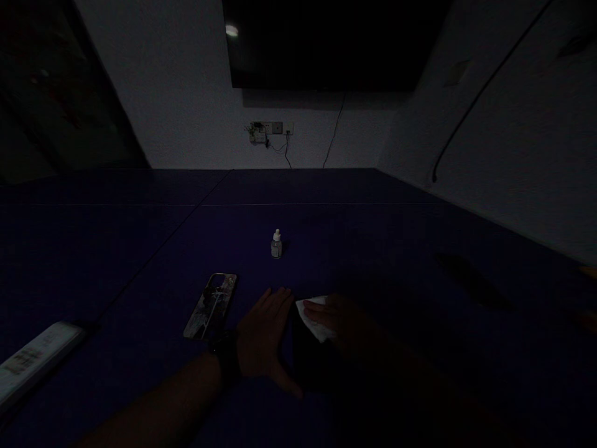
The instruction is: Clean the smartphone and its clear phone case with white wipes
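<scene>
The picture is very dark. My left hand (263, 339), with a dark watch (226, 354) on its wrist, lies flat with fingers stretched on the purple surface (140, 373). Its thumb and fingers border a flat black object (310, 367), whose kind the darkness hides. My right hand (342, 320) presses a folded white wipe or cloth (310, 314) down at the far end of that object. A patterned phone case (212, 306) with a camera cut-out lies left of my left hand. Beyond both hands stands a small dropper bottle (277, 246) with a white cap.
A long white box (35, 361) with a label lies at the left edge. Farther right is a dark flat shape (471, 280), hard to make out. A wall with sockets (273, 129), hanging cables and a large screen (336, 43) closes off the far side.
</scene>
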Demonstrator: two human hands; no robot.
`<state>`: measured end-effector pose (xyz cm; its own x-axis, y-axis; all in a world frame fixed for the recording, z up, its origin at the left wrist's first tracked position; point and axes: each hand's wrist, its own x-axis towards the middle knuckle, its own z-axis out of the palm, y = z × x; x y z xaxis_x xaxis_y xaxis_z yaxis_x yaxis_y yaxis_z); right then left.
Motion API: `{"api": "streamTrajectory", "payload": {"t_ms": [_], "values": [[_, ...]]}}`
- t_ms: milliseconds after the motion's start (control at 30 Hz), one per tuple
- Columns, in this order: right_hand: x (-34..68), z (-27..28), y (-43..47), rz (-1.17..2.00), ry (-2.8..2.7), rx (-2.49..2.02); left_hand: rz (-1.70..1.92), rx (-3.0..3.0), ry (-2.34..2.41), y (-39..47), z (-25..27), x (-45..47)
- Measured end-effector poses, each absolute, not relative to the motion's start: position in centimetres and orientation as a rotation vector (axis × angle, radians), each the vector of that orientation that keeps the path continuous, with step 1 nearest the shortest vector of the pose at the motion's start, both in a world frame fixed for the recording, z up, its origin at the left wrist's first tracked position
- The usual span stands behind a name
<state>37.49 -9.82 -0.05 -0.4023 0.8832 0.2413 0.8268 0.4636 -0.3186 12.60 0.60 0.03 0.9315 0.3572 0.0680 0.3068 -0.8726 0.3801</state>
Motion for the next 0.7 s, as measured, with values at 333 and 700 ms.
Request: {"api": "streamTrajectory", "payload": {"t_ms": [333, 700], "values": [[37.5, -0.3, -10.1, 0.205, -2.337, -1.461, 0.272, 2.714, 0.433, 0.8, -0.4, 12.5], [38.5, -0.1, -10.2, 0.188, -2.349, -1.51, 0.255, 2.717, 0.44, 0.8, -0.1, 12.5]]}}
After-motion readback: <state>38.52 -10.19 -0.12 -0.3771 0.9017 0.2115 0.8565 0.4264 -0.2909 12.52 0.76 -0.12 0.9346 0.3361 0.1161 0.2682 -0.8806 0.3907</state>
